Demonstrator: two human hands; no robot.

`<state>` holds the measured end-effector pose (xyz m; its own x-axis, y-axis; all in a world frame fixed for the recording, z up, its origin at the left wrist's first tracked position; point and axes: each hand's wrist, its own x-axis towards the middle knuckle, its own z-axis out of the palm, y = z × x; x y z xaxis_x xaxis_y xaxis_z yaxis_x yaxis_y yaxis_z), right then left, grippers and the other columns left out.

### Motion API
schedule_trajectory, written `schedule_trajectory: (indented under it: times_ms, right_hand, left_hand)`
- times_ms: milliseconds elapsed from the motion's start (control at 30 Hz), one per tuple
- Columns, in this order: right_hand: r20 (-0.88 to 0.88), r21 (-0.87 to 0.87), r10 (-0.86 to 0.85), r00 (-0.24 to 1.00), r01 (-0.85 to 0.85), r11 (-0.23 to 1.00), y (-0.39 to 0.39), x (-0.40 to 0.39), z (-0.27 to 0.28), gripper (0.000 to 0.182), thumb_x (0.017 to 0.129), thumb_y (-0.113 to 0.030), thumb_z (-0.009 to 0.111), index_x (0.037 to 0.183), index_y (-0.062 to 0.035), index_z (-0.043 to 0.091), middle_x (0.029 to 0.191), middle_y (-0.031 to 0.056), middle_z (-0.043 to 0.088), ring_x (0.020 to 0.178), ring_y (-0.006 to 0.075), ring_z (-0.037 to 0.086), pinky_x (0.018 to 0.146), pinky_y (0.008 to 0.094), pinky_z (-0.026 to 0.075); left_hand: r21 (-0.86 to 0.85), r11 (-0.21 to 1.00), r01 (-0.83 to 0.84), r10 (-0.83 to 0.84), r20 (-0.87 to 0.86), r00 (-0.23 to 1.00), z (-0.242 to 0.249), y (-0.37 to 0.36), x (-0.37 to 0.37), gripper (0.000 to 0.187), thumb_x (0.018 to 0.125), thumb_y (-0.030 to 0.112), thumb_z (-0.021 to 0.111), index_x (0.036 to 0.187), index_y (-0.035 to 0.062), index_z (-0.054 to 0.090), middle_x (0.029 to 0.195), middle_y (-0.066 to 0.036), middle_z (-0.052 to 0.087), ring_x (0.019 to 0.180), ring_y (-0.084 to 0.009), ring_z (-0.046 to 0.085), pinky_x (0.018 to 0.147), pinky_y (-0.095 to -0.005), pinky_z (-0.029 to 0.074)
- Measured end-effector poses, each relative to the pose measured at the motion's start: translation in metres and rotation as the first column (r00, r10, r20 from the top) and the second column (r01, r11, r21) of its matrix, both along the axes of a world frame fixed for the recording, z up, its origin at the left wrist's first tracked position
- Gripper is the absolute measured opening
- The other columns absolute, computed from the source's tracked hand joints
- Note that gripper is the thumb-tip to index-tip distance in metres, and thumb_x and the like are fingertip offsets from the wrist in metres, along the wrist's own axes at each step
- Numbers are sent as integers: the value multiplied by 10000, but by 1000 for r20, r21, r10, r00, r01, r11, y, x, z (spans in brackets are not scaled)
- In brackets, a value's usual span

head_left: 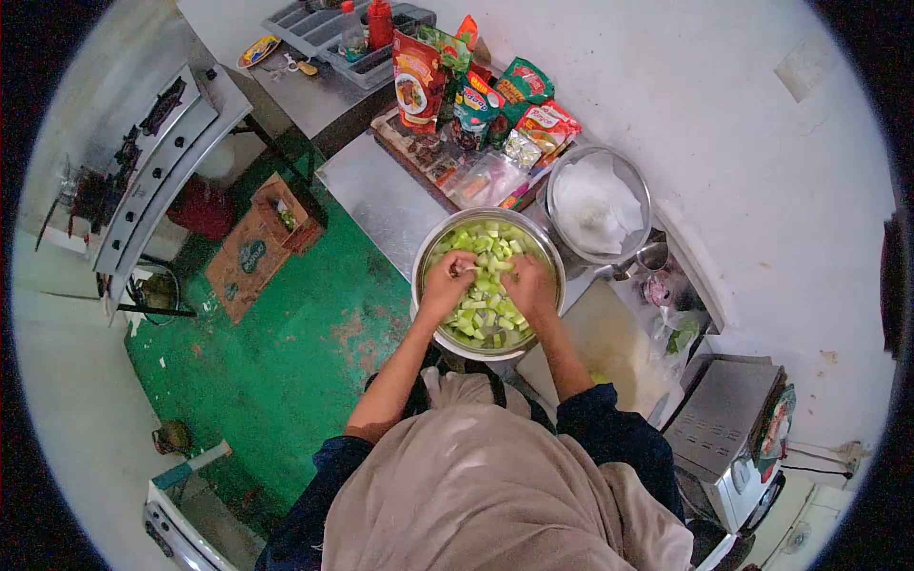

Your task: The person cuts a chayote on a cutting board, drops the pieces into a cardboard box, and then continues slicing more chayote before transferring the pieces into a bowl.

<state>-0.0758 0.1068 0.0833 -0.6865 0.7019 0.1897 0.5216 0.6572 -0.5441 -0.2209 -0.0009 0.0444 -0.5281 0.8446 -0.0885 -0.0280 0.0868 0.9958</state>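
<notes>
A round steel bowl (420, 309) in front of me holds many chopped pale green vegetable pieces (490, 306), cut in chunks. Over the left part of the bowl is my left hand (449, 279), its fingers curled in a pinch with a pale vegetable piece at the tips. My right hand (530, 284) reaches in from the other side, fingers bent and pressed together among the pieces; what they hold is hidden. Both sets of fingertips face each other over the heap. Beside my right forearm lies a pale cutting board (609, 343) with a green bit on it.
Behind the bowl stand seasoning packets (476, 105) on a wooden board (405, 143). A clear-rimmed container (598, 205) with white contents is at the back right. A toaster-like metal appliance (724, 404) stands to the right. Left are a gas stove (157, 157) and floor cardboard (249, 257).
</notes>
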Motion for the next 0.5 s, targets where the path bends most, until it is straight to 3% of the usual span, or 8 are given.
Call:
schedule_trajectory:
  times_ms: [67,167,267,367,500]
  right_hand:
    - [26,241,44,999,-49,969,2,7,-2,247,714,-78,626,955,-28,634,823,152,585,800,325,563,705,423,462]
    - [47,187,65,997,-72,980,-10,6,-3,293,696,-37,587,986,-22,621,869,166,587,858,336,565,739,439,468]
    - [94,-56,253,963,-249,967,-30,-2,-13,175,673,-40,580,842,-6,608,938,169,599,814,345,598,723,429,497]
    - [254,-98,376,891,-363,927,-51,-13,-37,125,686,-33,566,800,-17,613,884,159,616,765,339,628,669,426,514]
    - [395,-121,282,874,-254,960,-65,-22,-47,289,712,-65,601,996,-17,578,942,183,608,858,371,606,753,459,476]
  left_hand:
    - [38,998,-49,48,27,998,2,1,-1,243,800,5,551,1038,5,596,921,-61,634,860,-125,576,809,-252,445]
    - [82,995,-58,45,145,988,5,3,-5,244,841,36,475,1049,3,598,990,-88,643,931,-140,579,848,-266,435]
    - [121,988,-91,64,212,975,6,2,-7,265,858,57,430,1054,1,599,1031,-97,642,966,-146,579,872,-270,427]
    - [100,985,-142,101,329,939,10,1,-9,271,861,86,432,1065,12,594,1044,-90,638,988,-158,574,887,-279,419]
    - [62,987,-149,117,356,927,13,-1,-9,279,872,131,433,1093,40,577,1080,-88,629,1031,-168,560,893,-302,419]
